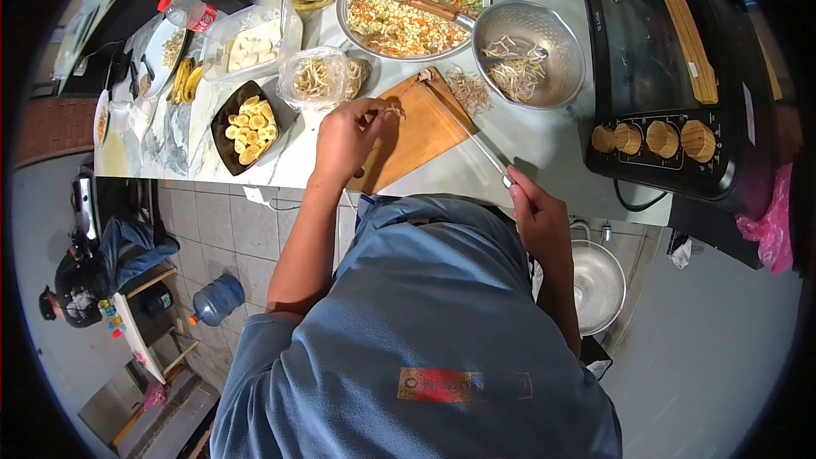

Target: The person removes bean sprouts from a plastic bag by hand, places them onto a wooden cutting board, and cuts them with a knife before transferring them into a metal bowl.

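Note:
My right hand [540,212] is closed around the handle of a long knife [463,126], whose blade slants over the wooden cutting board [416,149]. Over the board's left part is my left hand [347,143], its thumb and fingers pinched on a few bean sprouts [394,110]. Beside that wrist, a light wooden handle [367,163] lies along the board's edge. Sprout trimmings [467,91] are heaped off the board's upper right side. A dented metal bowl [557,42] holds sprouts and a metal utensil. Behind my left hand sits a plastic bag of sprouts [314,78].
A large tray [344,13] of chopped vegetables carries an egg and utensils. Sliced bananas fill a dark square bowl [218,132]; white chunks sit in a plastic container [293,34]. An oven [663,174] stands right. A person [81,289] sits far left, near a water jug [218,299].

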`<action>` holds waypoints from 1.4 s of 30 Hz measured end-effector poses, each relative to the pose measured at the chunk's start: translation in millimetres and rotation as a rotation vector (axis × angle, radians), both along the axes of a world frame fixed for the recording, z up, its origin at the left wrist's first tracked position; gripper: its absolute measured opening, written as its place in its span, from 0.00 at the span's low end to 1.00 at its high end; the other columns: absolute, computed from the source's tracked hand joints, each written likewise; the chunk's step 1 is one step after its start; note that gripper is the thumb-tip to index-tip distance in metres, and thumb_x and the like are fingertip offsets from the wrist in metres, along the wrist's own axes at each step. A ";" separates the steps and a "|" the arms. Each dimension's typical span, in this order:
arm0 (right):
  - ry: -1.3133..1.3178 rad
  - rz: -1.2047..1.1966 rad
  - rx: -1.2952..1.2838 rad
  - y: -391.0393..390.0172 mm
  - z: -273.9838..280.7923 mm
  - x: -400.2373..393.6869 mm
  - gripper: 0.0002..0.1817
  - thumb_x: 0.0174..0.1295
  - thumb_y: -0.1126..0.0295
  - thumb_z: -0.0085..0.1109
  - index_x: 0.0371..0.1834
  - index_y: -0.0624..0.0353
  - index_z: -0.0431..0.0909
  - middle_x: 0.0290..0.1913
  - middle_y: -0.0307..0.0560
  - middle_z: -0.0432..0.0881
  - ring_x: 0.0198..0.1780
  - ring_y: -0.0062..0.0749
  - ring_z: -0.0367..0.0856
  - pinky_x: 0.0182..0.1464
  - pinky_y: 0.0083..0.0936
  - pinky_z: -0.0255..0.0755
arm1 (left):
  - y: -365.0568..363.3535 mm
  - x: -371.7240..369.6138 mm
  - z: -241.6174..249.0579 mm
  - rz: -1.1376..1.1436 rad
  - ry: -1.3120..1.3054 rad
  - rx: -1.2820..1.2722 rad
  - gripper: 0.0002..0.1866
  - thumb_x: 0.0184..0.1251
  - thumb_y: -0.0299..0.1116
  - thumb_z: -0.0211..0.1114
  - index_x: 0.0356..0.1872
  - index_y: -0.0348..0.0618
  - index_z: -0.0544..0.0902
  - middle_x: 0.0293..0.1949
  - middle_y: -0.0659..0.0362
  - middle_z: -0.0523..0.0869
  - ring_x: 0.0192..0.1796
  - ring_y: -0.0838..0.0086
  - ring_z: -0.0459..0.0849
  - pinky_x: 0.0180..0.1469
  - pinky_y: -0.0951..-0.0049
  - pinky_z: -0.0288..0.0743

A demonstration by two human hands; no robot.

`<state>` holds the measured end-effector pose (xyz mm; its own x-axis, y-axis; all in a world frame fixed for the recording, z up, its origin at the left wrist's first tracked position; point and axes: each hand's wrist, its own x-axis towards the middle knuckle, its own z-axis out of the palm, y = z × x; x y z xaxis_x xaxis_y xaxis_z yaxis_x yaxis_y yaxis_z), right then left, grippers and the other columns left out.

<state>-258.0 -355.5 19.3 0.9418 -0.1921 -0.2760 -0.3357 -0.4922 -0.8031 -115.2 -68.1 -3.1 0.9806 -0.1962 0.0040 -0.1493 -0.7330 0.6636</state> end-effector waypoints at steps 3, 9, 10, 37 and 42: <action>-0.044 0.005 0.008 1.7 -1.7 1.5 0.16 0.73 0.64 0.60 0.60 0.52 0.85 0.33 0.54 0.88 0.26 0.32 0.81 0.36 0.28 0.75 | 2.6 -1.0 -7.6 0.045 -0.074 0.019 0.08 0.63 0.32 0.72 0.40 0.42 0.90 0.37 0.53 0.90 0.37 0.59 0.87 0.43 0.62 0.80; -0.094 0.029 -0.002 2.5 0.2 3.4 0.15 0.73 0.65 0.60 0.60 0.52 0.85 0.35 0.54 0.89 0.27 0.31 0.83 0.37 0.27 0.76 | 7.5 -1.7 -4.8 -0.091 -0.416 0.277 0.05 0.57 0.29 0.73 0.35 0.45 0.91 0.35 0.57 0.90 0.38 0.60 0.86 0.44 0.62 0.79; -0.069 0.029 0.000 1.7 0.4 3.7 0.15 0.73 0.65 0.60 0.60 0.52 0.85 0.35 0.54 0.89 0.27 0.30 0.83 0.36 0.26 0.76 | 7.4 -2.3 -5.9 -0.105 -0.378 0.164 0.05 0.57 0.28 0.73 0.35 0.44 0.91 0.35 0.57 0.90 0.38 0.60 0.86 0.44 0.62 0.79; 0.005 0.065 0.000 2.3 11.3 8.2 0.17 0.74 0.67 0.58 0.62 0.57 0.83 0.27 0.42 0.84 0.26 0.21 0.78 0.33 0.21 0.73 | -19.0 8.2 -29.6 -0.075 -0.251 -0.032 0.06 0.62 0.33 0.73 0.36 0.42 0.91 0.34 0.52 0.90 0.40 0.56 0.86 0.48 0.59 0.77; -0.001 0.079 0.003 7.3 12.4 8.0 0.16 0.73 0.62 0.59 0.57 0.55 0.86 0.34 0.61 0.86 0.34 0.52 0.88 0.39 0.35 0.78 | -19.7 5.7 -21.9 -0.069 -0.248 0.032 0.06 0.61 0.33 0.74 0.35 0.44 0.91 0.33 0.54 0.90 0.40 0.58 0.85 0.47 0.60 0.76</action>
